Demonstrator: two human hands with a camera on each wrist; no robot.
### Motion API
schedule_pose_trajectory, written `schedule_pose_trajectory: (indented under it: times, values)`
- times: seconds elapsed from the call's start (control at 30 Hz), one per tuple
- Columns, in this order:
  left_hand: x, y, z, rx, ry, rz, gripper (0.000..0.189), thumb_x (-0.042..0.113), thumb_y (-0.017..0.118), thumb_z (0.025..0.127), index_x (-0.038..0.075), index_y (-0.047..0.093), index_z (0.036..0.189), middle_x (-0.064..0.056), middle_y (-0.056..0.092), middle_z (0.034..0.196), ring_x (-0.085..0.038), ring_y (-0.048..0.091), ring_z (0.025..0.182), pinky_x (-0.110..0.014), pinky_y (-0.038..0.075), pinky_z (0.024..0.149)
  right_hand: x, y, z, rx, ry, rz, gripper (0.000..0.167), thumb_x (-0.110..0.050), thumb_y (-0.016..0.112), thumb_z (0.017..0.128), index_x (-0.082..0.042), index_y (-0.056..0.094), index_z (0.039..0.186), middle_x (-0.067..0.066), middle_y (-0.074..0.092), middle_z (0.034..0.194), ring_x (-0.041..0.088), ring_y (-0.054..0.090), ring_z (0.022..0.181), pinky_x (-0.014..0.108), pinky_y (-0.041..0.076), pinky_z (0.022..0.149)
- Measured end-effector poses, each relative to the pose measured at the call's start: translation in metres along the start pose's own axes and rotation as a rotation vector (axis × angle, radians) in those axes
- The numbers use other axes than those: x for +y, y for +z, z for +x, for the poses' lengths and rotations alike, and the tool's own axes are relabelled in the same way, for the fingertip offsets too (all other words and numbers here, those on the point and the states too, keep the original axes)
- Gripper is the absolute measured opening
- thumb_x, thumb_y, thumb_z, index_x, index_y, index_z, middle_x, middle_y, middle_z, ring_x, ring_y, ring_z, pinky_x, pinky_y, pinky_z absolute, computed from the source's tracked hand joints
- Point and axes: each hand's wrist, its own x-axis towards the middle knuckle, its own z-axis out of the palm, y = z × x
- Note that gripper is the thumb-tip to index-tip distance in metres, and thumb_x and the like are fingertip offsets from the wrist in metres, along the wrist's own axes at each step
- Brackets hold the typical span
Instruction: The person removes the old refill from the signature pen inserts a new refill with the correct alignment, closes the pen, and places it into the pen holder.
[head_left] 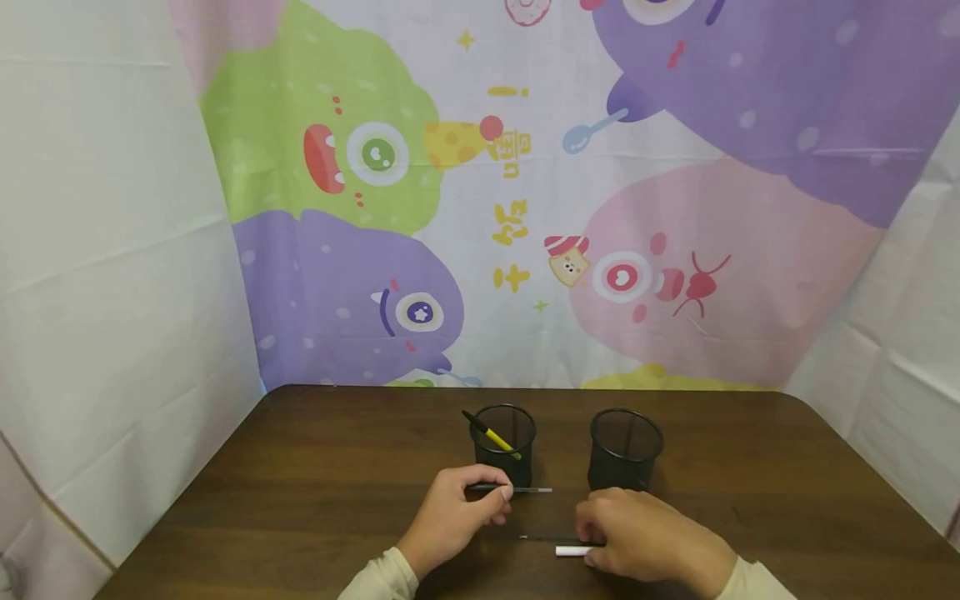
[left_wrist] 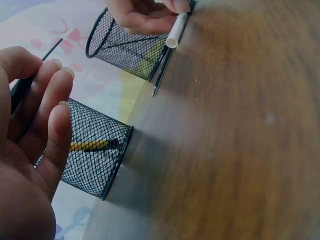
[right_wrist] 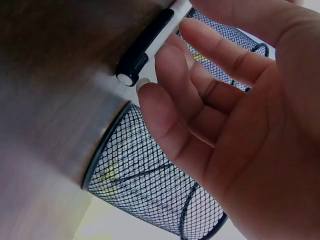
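Note:
My left hand pinches a thin dark stick with a pale tip. In the left wrist view its thicker dark part disappears behind the fingers, so its exact kind is unclear. Over the table's right front, my right hand grips a white pen barrel between thumb and fingers. The left wrist view shows the barrel's near end as a hollow opening; a black clip end appears in the right wrist view. Close beside the barrel runs a thin dark pen refill with a metallic point, its far end hidden by the right hand.
Two black mesh cups stand behind the hands. The left cup holds a yellow and black pen; the right cup is just beyond my right hand. A printed curtain hangs behind the brown table.

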Motion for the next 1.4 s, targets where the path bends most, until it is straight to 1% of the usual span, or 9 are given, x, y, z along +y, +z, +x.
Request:
schedule_pose_trajectory:
  times: [0.13,0.23,0.4,0.57,0.7,0.83,1.03,1.2,1.4]
  values:
    - [-0.0001,-0.0001,-0.0002,0.007,0.001,0.011,0.016,0.014,0.072,0.093,-0.002,0.071,0.097,-0.007,0.072,0.081,-0.017,0.071,0.069,-0.033,0.060,0.067,0.0020,0.0010,-0.0008,-0.011,0.008,-0.007,0.021,-0.026,0.083,0.078,-0.025,0.062,0.082,-0.019,0.047,0.078,0.000,0.045,0.071,0.026,0.042,0.058]
    - [0.0005,-0.0006,-0.0006,0.012,0.001,0.010,0.016,0.014,0.072,0.093,-0.001,0.072,0.097,-0.005,0.072,0.081,-0.016,0.070,0.069,-0.033,0.060,0.067,0.0024,0.0022,-0.0003,-0.017,-0.001,-0.012,0.020,-0.027,0.083,0.079,-0.025,0.063,0.081,-0.019,0.048,0.079,0.000,0.046,0.071,0.026,0.042,0.058]
    - [0.0023,-0.0017,-0.0011,0.014,0.006,0.005,0.015,0.014,0.072,0.093,-0.001,0.072,0.097,-0.005,0.072,0.081,-0.016,0.070,0.068,-0.032,0.060,0.067,0.0033,0.0041,0.0012,-0.016,-0.026,-0.018,0.019,-0.022,0.081,0.081,-0.027,0.063,0.077,-0.020,0.048,0.077,0.000,0.045,0.069,0.025,0.043,0.056]
    - [0.0039,-0.0012,-0.0006,0.015,0.008,0.004,0.015,0.013,0.072,0.093,-0.001,0.072,0.097,-0.005,0.072,0.080,-0.015,0.070,0.068,-0.032,0.060,0.067,0.0030,0.0046,0.0010,0.012,-0.050,-0.041,0.022,-0.019,0.079,0.080,-0.028,0.061,0.073,-0.020,0.046,0.075,0.000,0.045,0.067,0.024,0.043,0.056]
    - [0.0043,-0.0013,-0.0005,0.015,0.009,0.005,0.014,0.012,0.071,0.093,-0.002,0.072,0.097,-0.007,0.073,0.081,-0.015,0.070,0.068,-0.031,0.060,0.067,0.0024,0.0046,0.0016,0.024,-0.065,-0.039,0.023,-0.016,0.078,0.079,-0.028,0.060,0.071,-0.020,0.046,0.074,-0.001,0.044,0.066,0.023,0.042,0.055]
    - [0.0043,-0.0016,-0.0009,0.013,0.006,-0.010,0.015,0.011,0.071,0.093,-0.003,0.071,0.098,-0.010,0.072,0.082,-0.016,0.070,0.069,-0.032,0.060,0.068,0.0031,0.0044,0.0022,0.018,-0.071,-0.020,0.023,-0.015,0.078,0.080,-0.028,0.060,0.071,-0.020,0.045,0.074,-0.001,0.044,0.066,0.022,0.042,0.055]
    - [0.0043,-0.0018,-0.0013,0.020,0.015,-0.032,0.017,0.010,0.071,0.093,-0.006,0.070,0.098,-0.006,0.071,0.078,-0.017,0.070,0.068,-0.034,0.060,0.068,0.0047,0.0041,0.0030,0.044,-0.078,-0.014,0.021,-0.017,0.077,0.083,-0.027,0.061,0.074,-0.021,0.046,0.075,-0.002,0.044,0.066,0.022,0.042,0.055]
    - [0.0042,-0.0022,-0.0010,0.025,0.018,-0.025,0.016,0.010,0.071,0.093,-0.005,0.070,0.098,-0.005,0.071,0.078,-0.017,0.070,0.068,-0.033,0.060,0.067,0.0045,0.0045,0.0041,0.064,-0.058,-0.008,0.020,-0.019,0.075,0.086,-0.027,0.059,0.077,-0.020,0.047,0.075,-0.001,0.044,0.065,0.023,0.041,0.053]
    - [0.0041,-0.0021,-0.0014,0.021,0.014,-0.023,0.017,0.011,0.072,0.093,-0.005,0.070,0.098,-0.005,0.072,0.078,-0.016,0.070,0.068,-0.033,0.060,0.067,0.0039,0.0046,0.0046,0.054,-0.040,0.030,0.018,-0.020,0.073,0.089,-0.027,0.059,0.079,-0.020,0.048,0.074,-0.001,0.044,0.063,0.022,0.041,0.052]
